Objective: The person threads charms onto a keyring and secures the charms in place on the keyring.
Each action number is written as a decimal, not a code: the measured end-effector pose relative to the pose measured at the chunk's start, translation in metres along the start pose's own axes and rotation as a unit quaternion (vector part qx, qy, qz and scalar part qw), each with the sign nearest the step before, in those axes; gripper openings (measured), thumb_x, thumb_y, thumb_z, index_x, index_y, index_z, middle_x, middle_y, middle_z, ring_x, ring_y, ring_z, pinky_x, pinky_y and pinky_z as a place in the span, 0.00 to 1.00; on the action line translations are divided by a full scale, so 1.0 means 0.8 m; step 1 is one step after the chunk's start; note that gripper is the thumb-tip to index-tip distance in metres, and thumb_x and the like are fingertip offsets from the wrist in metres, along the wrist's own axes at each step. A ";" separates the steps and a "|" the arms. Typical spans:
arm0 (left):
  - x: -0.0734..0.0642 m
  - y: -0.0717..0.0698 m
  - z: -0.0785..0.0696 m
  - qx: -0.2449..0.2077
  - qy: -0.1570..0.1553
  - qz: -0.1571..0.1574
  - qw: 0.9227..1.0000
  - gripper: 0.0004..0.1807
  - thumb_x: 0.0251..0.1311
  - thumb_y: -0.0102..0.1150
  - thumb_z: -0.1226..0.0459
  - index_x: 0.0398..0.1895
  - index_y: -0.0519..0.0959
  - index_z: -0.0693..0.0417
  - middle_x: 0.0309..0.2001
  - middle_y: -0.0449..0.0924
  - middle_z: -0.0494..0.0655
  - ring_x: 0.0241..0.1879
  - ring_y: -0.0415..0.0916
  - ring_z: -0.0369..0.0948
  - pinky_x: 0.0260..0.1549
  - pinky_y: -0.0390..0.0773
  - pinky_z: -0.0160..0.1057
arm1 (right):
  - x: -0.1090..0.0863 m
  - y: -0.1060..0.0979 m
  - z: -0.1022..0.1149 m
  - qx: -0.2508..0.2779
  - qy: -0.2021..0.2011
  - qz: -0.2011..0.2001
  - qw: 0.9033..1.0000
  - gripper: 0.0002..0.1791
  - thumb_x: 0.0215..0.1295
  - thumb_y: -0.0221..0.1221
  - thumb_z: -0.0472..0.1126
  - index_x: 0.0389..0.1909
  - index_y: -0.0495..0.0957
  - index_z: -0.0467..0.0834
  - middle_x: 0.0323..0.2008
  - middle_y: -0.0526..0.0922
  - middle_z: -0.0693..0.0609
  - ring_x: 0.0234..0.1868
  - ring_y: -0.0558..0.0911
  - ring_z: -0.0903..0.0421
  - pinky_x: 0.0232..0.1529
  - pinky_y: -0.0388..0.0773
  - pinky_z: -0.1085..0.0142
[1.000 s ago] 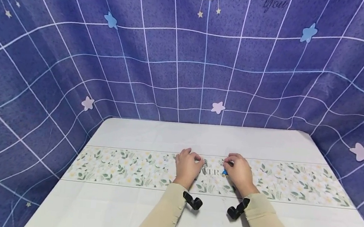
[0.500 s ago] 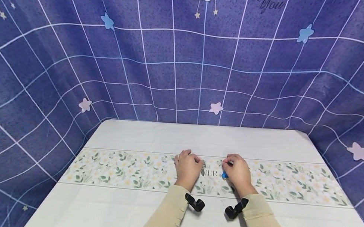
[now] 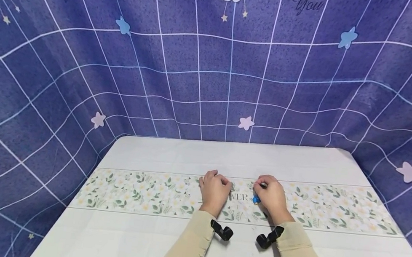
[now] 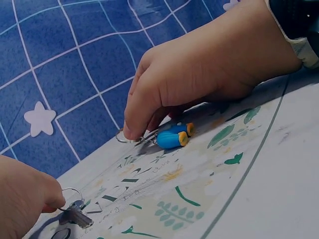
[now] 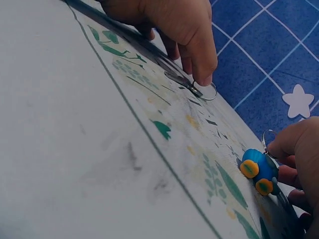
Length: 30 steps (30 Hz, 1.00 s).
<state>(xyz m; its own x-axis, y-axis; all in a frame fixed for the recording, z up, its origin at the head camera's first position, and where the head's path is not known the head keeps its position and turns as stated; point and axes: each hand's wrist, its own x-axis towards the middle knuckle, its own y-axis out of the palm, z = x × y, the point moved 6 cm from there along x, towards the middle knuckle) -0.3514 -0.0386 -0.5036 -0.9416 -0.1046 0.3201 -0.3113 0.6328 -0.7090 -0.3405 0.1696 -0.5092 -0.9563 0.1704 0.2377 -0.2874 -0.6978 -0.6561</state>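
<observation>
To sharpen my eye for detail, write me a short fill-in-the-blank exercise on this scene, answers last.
1. The metal ring pinched by the left hand carries at least one ____.
2. The charm beside the right hand has a ____ body.
3. The pale shape on the backdrop, above the hands, is a ____.
4. The printed band shows leaves and white ____.
Missing words: key, blue, star, flowers.

Shiny metal key [image 4: 79, 217], plastic-looking figure [image 4: 168, 140]

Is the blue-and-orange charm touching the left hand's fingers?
No, in the left wrist view the blue-and-orange charm is next to the right hand, well apart from the left hand.
</observation>
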 end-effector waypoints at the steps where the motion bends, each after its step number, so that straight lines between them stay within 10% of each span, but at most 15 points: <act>1: 0.000 0.000 0.000 -0.003 0.000 0.000 1.000 0.08 0.57 0.68 0.60 0.22 0.83 0.48 0.60 0.79 0.55 0.67 0.69 0.50 0.71 0.49 0.68 | 0.000 0.000 0.000 0.005 0.003 0.000 1.000 0.05 0.63 0.63 0.40 0.32 0.81 0.42 0.55 0.82 0.41 0.58 0.80 0.40 0.60 0.74 0.46; 20: 0.006 -0.003 -0.001 -0.093 -0.018 0.001 0.995 0.05 0.58 0.67 0.62 0.26 0.84 0.50 0.62 0.77 0.57 0.65 0.69 0.56 0.71 0.43 0.69 | 0.002 -0.003 -0.007 0.149 0.039 -0.016 0.988 0.08 0.68 0.61 0.41 0.36 0.78 0.38 0.54 0.84 0.40 0.54 0.82 0.42 0.56 0.75 0.50; 30: 0.010 -0.007 0.002 -0.177 -0.036 0.002 0.984 0.04 0.59 0.65 0.63 0.28 0.85 0.52 0.61 0.78 0.57 0.65 0.71 0.52 0.71 0.39 0.69 | 0.004 -0.002 -0.006 0.236 0.048 -0.008 0.971 0.10 0.71 0.60 0.39 0.37 0.79 0.34 0.53 0.84 0.39 0.55 0.82 0.45 0.53 0.75 0.70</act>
<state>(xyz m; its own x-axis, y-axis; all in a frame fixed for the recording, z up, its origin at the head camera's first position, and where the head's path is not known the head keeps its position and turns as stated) -0.3576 -0.0438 -0.4978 -0.9531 -0.1481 0.2640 -0.2562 0.8590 -0.4432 -0.3431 0.1746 -0.5106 -0.9592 0.2318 0.1618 -0.2667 -0.9318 -0.2462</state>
